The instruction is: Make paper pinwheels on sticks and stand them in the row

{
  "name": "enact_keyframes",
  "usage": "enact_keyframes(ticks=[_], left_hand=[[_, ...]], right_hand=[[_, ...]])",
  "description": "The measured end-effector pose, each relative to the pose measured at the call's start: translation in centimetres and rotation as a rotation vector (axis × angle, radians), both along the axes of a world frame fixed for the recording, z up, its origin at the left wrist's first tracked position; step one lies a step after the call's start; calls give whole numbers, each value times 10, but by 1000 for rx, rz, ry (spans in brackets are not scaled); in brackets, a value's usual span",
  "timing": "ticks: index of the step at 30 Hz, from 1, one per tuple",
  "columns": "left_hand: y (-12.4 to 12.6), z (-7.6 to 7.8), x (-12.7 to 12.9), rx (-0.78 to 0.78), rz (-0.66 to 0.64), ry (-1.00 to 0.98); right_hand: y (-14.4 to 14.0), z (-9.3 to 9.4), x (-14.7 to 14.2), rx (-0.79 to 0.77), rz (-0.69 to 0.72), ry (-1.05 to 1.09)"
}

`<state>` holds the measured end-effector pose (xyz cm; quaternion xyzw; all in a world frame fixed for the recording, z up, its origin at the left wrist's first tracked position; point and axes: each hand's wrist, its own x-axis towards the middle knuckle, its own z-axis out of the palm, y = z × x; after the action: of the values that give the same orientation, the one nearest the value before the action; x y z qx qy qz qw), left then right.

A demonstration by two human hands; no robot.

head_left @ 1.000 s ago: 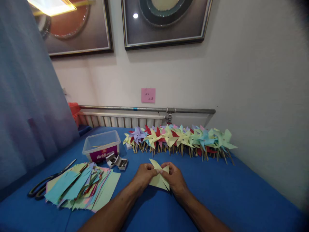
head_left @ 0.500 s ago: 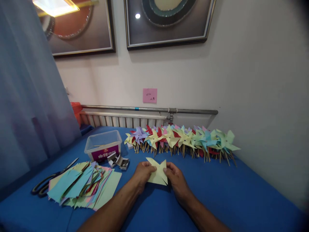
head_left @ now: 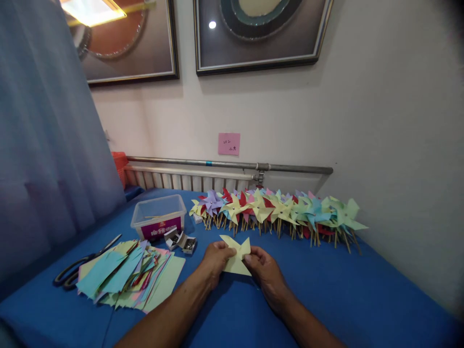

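Two bare hands meet over a blue-covered table, working one pale yellow pinwheel blank, a paper piece with cut, pointed corners. Picture a clock face centred on the paper, with twelve pointing away from the person. The left hand is at nine o'clock, clamped on that side with its thumb lying over the front, near the middle. The right hand is at three o'clock, thumb and fingers pinching the near-side paper at that edge. The key relation seems to be between the right-hand pinch and the sheet's middle: that middle lies just beside the right thumb, towards nine, and the left thumb appears the nearer of the two. The blank is roughly as wide as it is tall, so no long axis stands out; one point rises towards eleven, another towards one, and a straight edge runs along six. Fingers behind the paper are hidden.

From twelve to two, well apart, stands a crowd of paper pinwheels on sticks. Around ten are two small boxes of metal bits and a plastic tub; around nine, stacked coloured paper and scissors.
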<state>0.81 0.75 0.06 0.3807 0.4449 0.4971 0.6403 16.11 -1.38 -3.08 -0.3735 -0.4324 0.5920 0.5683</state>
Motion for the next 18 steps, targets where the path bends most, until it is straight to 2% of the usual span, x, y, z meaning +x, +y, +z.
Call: enact_keyframes(ticks=[4,8,14,18], left_hand=[[0,-5,3,22,1,62],[0,-7,3,36,-47,48],[-3,-3,5,9,-23,44],[-4,0,6,7,-18,47]], right_hand=[[2,-5,0,-31,-44,-31],[0,-1,-2,-48,-67,-23],[-7,9,-5,-70,-106,-41],[-6,7,-7,-80,-131,-42]])
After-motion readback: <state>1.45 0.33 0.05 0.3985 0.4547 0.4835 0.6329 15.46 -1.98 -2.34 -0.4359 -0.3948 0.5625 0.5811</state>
